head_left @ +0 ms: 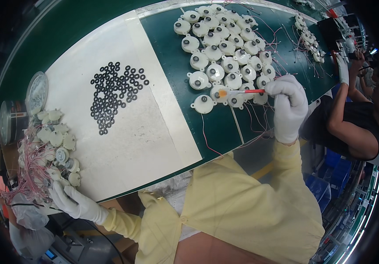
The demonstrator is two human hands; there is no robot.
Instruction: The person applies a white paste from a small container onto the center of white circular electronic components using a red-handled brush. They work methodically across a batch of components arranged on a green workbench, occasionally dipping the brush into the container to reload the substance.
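Observation:
In white gloves, both my hands are at the table. My right hand [290, 105] pinches a small brush [252, 91] by its red handle. The brush's tan bristles point left, over the lower part of a group of round white motors [216, 72] with dark hubs on top. One motor [203, 104] sits at the group's lower left, its pink wire trailing toward the table edge. Far to the left, my left hand [78, 205] rests with extended fingers against a heap of similar motors [56, 137] with tangled pink wires. I see nothing held in it.
Many black rings [114, 92] lie spread on a white sheet [149, 127]. Round clear containers [37, 92] stand at the left edge. More motors [308, 39] lie at the far right, near a person [352, 114] working there. Loose wires cross the green mat [218, 127].

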